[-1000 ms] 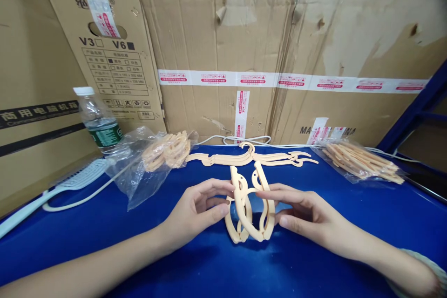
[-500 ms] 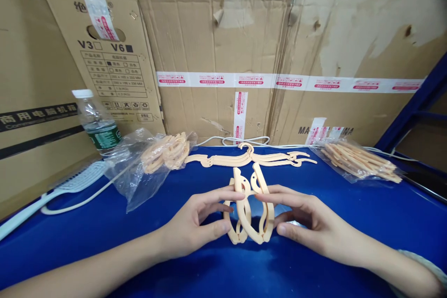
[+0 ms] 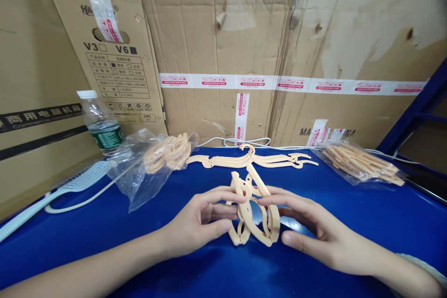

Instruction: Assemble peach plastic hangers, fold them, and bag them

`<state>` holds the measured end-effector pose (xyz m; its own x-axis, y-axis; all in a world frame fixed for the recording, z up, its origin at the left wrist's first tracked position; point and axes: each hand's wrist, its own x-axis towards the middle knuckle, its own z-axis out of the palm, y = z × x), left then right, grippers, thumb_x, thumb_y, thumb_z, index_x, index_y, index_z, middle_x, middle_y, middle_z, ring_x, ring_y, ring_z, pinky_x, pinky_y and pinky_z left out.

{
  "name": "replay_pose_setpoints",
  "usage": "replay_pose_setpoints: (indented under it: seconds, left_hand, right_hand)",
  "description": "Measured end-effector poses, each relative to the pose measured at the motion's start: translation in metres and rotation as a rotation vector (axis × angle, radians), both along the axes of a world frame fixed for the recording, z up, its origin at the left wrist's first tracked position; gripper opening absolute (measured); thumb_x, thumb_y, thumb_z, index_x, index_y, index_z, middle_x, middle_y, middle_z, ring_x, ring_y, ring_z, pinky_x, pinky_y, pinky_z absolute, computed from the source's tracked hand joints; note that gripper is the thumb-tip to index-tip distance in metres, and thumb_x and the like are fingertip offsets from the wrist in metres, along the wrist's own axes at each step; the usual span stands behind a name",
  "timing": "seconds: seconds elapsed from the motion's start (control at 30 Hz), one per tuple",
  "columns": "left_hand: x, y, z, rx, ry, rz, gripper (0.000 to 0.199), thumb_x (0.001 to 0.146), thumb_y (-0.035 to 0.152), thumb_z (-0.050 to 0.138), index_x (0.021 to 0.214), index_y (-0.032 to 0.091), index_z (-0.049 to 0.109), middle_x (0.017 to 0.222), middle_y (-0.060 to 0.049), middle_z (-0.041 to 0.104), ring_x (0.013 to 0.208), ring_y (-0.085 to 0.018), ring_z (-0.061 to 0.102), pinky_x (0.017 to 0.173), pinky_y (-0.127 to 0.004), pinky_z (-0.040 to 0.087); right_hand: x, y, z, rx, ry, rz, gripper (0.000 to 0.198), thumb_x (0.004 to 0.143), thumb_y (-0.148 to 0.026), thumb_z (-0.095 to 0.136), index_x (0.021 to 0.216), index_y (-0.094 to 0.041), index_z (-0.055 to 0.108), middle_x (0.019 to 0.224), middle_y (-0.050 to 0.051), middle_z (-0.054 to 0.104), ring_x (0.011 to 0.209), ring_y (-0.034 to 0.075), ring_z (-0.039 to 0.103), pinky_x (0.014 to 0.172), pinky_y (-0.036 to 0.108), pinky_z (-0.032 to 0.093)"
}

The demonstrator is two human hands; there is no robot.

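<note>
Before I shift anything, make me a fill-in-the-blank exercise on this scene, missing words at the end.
1. The pieces are ____ the left hand and the right hand.
2. The bottle has a cap whose colour is ____.
3. The table has a surface coloured ____.
4. From the person's side, the brush is on the table's ____ side.

Missing words: between; white; blue; left.

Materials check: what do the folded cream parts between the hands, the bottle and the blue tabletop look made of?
Folded cream parts: likely molded plastic, satin; even color, smooth rounded edges.
Bottle: probably thin clear plastic, shiny; see-through walls.
Blue tabletop: glossy, blurred reflections; paint, laminate or plastic cover, can't tell which.
</note>
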<state>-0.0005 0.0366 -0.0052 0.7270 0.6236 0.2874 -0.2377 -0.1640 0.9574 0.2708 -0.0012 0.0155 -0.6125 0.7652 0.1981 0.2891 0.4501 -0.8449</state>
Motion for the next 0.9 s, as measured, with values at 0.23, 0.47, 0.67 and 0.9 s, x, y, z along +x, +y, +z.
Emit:
replay_pose_setpoints:
  seconds: [0.23,0.47,0.67,0.9]
  left_hand:
    - [-0.002,0.001,-0.002,0.046,-0.007,0.058,0.029,0.090,0.021,0.065,0.119,0.024,0.064,0.125,-0.009,0.048,0.112,-0.028,0.065,0.097,-0.042,0.053]
    - [-0.001,0.000,0.002,0.133,0.050,0.087,0.034,0.089,0.020,0.065,0.122,0.022,0.063,0.131,-0.011,0.050,0.120,-0.028,0.058,0.107,-0.046,0.044]
    - [-0.003,-0.001,0.005,0.205,0.157,0.121,0.040,0.087,0.012,0.060,0.125,0.022,0.062,0.136,-0.012,0.054,0.127,-0.028,0.051,0.103,-0.042,0.047]
    - [-0.003,-0.006,0.003,0.536,0.283,0.324,0.045,0.087,0.006,0.055,0.128,0.025,0.059,0.137,-0.008,0.057,0.128,-0.023,0.052,0.102,-0.038,0.048]
  right_hand:
    - [0.002,0.000,0.001,0.024,0.001,-0.040,0.036,0.094,-0.034,0.057,0.130,-0.031,0.056,0.146,0.008,0.045,0.130,0.025,0.050,0.106,0.042,0.043]
    - [0.007,0.001,-0.002,0.103,-0.119,-0.034,0.048,0.091,-0.035,0.061,0.138,-0.034,0.052,0.145,0.007,0.050,0.140,0.028,0.035,0.112,0.050,0.034]
    - [0.010,0.002,-0.002,0.102,-0.162,-0.070,0.046,0.091,-0.038,0.061,0.136,-0.034,0.054,0.145,0.006,0.049,0.143,0.029,0.031,0.115,0.052,0.027]
    - [0.009,0.006,-0.001,-0.073,-0.087,-0.157,0.058,0.090,-0.048,0.059,0.143,-0.030,0.046,0.156,0.008,0.032,0.145,0.030,0.024,0.110,0.044,0.038]
